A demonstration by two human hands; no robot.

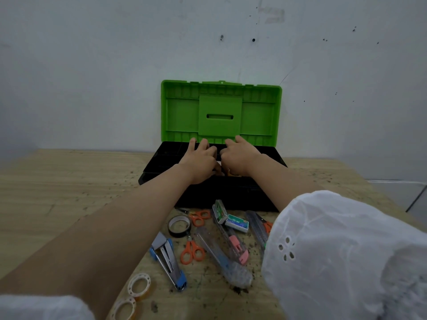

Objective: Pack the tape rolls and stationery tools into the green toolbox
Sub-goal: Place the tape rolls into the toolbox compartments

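Near edge of bench: two clear tape rolls (138, 286) lie at the left, still unpacked.
Middle of bench: a blue stapler (167, 262), two orange scissors (191, 251), a black tape roll (179, 225), staple boxes (236, 224) and cutters (221, 257) lie loose just before the toolbox.
Toolbox: the green toolbox (220, 112) stands at the far edge, lid upright against the wall, black base open.
Hands: the left hand (199, 161) and right hand (240, 155) sit close together inside the base, fingers bent down. Something pale and orange peeks from under them; whether either grips it cannot be told.
Step in hand: probably seating an item in the base.
Doing it well: seat it flat against a wall, leaving length for the cutters.
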